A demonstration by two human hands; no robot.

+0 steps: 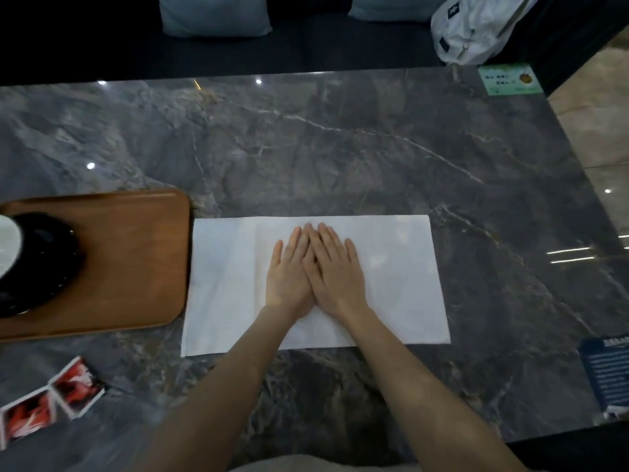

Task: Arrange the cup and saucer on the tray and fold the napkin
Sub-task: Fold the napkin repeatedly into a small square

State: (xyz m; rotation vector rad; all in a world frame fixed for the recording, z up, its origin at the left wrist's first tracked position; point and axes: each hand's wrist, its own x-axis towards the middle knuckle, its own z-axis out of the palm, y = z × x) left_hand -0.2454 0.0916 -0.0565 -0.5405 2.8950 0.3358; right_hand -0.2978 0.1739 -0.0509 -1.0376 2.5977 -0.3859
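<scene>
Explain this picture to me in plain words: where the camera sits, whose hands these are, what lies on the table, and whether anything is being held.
There is no machine here. One wide-angle camera is worn on a person's head and looks forward and down, so the two bare arms that reach in from the bottom edge are that person's own.

The left hand and right hand lie flat, palms down, side by side and partly overlapping, on a white napkin. They press on it; neither grips anything. The napkin lies spread as a wide rectangle on a grey marble table.

To the left, close beside the napkin, is a wooden tray. On it, cut off by the picture's edge, sit a black saucer and a white cup.

Also on the table: red-and-white cards near left, a green card far right, a blue card near right.
</scene>
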